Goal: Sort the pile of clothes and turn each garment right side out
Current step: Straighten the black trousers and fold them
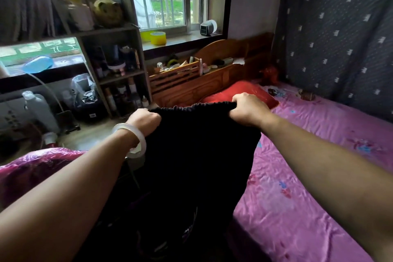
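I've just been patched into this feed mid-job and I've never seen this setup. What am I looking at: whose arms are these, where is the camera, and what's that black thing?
There is no machine here. These are a person's two bare arms, filmed by one wide-angle camera worn on the head, looking forward and down; it is the only view. The left hand, with a pale bangle on its wrist, and the right hand each clutch the gathered elastic edge of a black garment. That edge is stretched between them while the rest hangs down. To the right lies a pink bed sheet, and a red pillow sits just beyond the hands.
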A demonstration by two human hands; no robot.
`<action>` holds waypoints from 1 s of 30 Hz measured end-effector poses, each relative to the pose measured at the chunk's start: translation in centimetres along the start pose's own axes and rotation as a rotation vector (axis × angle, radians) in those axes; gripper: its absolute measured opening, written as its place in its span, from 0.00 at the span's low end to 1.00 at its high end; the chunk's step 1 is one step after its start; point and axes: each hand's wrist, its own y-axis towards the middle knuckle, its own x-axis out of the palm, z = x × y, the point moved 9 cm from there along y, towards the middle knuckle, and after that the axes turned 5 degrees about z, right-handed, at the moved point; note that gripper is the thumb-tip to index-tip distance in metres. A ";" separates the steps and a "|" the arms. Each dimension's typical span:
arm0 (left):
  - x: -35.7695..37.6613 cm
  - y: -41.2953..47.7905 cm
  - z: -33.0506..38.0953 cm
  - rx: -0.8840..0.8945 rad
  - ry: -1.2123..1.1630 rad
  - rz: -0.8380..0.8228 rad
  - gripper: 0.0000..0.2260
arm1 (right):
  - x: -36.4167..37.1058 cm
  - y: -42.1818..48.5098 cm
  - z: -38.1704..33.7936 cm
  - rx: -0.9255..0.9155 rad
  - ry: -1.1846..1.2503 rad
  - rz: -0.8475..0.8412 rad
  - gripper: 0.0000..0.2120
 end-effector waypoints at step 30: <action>10.2 -0.3 2.3 0.089 -0.529 -0.225 0.10 | -3.0 2.1 -4.0 -0.270 1.122 -0.377 0.28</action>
